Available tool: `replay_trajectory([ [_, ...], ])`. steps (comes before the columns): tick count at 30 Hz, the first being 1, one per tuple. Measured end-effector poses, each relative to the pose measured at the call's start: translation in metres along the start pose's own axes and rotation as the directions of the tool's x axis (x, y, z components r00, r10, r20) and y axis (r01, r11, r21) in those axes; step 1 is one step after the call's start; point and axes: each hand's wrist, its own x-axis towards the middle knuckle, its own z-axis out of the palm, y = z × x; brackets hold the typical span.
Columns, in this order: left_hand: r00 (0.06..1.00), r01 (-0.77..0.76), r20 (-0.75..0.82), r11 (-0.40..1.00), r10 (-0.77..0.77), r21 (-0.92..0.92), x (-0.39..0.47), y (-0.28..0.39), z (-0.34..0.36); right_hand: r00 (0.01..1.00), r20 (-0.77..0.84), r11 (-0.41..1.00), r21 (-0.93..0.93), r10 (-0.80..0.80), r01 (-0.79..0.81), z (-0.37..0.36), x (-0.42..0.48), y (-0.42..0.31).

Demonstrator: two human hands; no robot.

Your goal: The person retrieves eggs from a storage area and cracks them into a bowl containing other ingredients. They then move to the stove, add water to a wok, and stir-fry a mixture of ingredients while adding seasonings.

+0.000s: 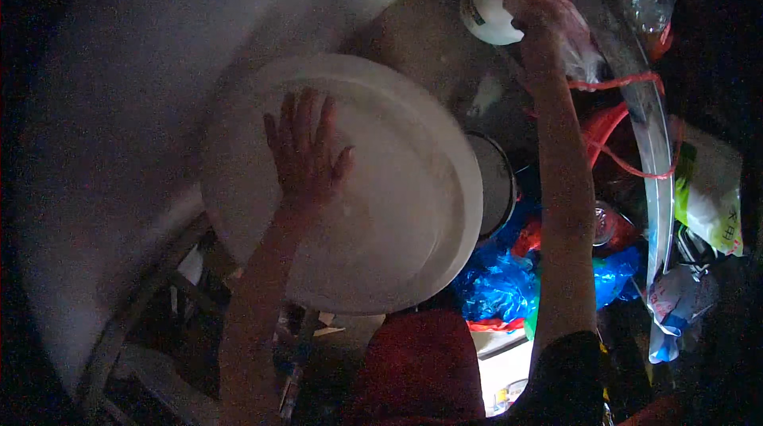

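Observation:
My left hand [307,152], its fingers apart, lies over a large round whitish basin [381,187] in the dim light. My right arm stretches up to the top right, where my right hand [533,6] is at a red and clear plastic bag [566,26]. Whether its fingers grip the bag is hard to tell in the dark. Right beside that hand is a white rounded container [495,12] with a dark label. Part of a dark-rimmed round vessel [498,184] shows behind the basin's right edge.
Blue plastic bags [498,283] lie right of the basin. A long clear plastic strip [653,187] with red string [638,171] hangs at the right, near a green and white printed bag [712,199]. A metal frame [113,342] stands at the lower left; a pale wall rises at the left.

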Motion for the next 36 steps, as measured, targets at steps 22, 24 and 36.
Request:
replay_trajectory([
  [22,0.911,-0.265,-0.153,0.829,0.382,0.492,-0.014,-0.05,0.024,0.597,-0.386,0.463,-0.389,0.703,-0.797,0.006,-0.119,0.057],
  [24,0.897,-0.293,-0.162,0.826,0.412,0.482,-0.011,-0.041,0.022,0.625,-0.417,0.415,-0.491,0.66,-0.766,0.025,-0.123,0.035],
  [36,0.753,-0.455,-0.369,0.836,0.545,0.307,0.049,0.058,0.039,0.933,0.025,-0.317,-0.937,0.36,0.147,0.01,-0.093,0.051],
])
